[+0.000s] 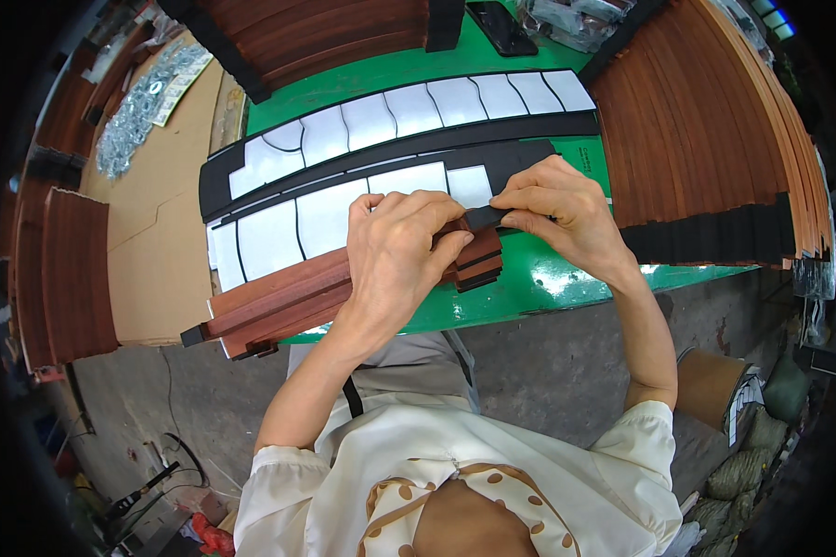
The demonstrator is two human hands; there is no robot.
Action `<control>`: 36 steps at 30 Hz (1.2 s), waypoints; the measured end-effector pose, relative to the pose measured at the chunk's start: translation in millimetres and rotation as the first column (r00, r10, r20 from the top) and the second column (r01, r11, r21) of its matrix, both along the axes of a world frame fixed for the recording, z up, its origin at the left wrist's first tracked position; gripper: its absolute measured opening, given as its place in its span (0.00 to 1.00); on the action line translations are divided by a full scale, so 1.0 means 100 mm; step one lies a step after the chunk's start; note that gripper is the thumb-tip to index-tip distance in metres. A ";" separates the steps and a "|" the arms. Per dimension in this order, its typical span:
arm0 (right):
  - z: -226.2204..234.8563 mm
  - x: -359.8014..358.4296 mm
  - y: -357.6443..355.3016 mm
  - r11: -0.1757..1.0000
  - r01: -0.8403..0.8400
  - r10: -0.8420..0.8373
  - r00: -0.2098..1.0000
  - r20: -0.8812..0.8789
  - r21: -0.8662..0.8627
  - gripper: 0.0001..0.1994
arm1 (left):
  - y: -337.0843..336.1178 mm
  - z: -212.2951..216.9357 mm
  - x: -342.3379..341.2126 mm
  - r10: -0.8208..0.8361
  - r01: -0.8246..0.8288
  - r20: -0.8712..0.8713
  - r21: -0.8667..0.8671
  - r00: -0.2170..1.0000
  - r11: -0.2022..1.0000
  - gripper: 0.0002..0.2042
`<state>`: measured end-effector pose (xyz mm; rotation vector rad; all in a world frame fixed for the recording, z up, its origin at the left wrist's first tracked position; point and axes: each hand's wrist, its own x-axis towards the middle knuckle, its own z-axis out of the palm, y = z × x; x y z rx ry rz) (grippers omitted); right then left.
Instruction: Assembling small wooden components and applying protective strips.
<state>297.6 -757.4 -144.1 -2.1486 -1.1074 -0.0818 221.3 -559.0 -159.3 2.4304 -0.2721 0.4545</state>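
Note:
My left hand [392, 249] is closed round a reddish-brown wooden slat [293, 295], holding it near its right end. More slats of the same kind lie beneath it along the front edge of the green table, several with black ends. At the slat's right end my right hand [567, 212] pinches a small black strip [485, 218] between thumb and fingers. The left thumb and index finger lie close to that same end. Just beyond my hands, white-faced pieces [330, 215] lie on black sheets; a second row of white-faced pieces [390, 113] stretches behind them.
Tall stacks of brown slats stand at the right [697, 121], the back [325, 42] and the left [79, 269]. On cardboard [153, 223] at the left sits a pile of clear plastic bags [149, 107]. A black phone [502, 28] lies at the back of the green table [557, 288].

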 end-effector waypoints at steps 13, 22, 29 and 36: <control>0.01 -0.01 0.01 1.000 0.016 -0.016 1.000 -0.006 -0.007 0.11 | 0.00 0.01 0.00 0.004 -0.004 -0.035 -0.004 0.999 1.000 0.09; -0.01 -0.02 0.00 1.000 0.022 -0.022 1.000 -0.006 0.004 0.10 | 0.00 -0.01 0.00 0.009 -0.009 -0.015 -0.012 1.000 1.000 0.09; -0.01 -0.02 0.01 1.000 0.014 -0.014 1.000 0.012 -0.006 0.10 | 0.00 0.00 0.00 0.001 -0.001 -0.015 0.004 1.000 1.000 0.09; 0.00 -0.02 0.01 1.000 0.013 -0.013 1.000 0.001 -0.013 0.11 | 0.00 0.00 0.00 -0.019 0.019 0.011 -0.012 1.000 1.000 0.10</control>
